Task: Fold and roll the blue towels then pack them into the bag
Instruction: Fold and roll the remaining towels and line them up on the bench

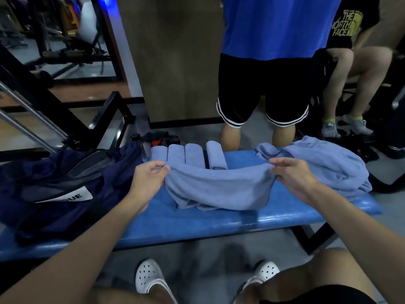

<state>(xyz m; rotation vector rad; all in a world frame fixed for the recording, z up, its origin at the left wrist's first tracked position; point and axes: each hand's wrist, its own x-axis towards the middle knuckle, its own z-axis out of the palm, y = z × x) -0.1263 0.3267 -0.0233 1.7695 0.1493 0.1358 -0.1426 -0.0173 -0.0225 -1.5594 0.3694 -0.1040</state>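
A blue towel (219, 187) hangs between my hands over the blue padded bench (241, 218), its lower part bunched on the pad. My left hand (149, 178) pinches its left top corner and my right hand (293, 178) pinches the right one. Behind it, several rolled blue towels (186, 155) lie side by side on the bench. A loose heap of blue towels (324, 165) sits at the right end. The dark navy bag (65, 183) slumps on the bench's left end, with a white label.
A person in a blue shirt and black shorts (263, 84) stands just beyond the bench. Another person sits at the far right (355, 84). Black gym machine frames (65, 110) rise at the left. My white shoes (151, 275) are on the floor below.
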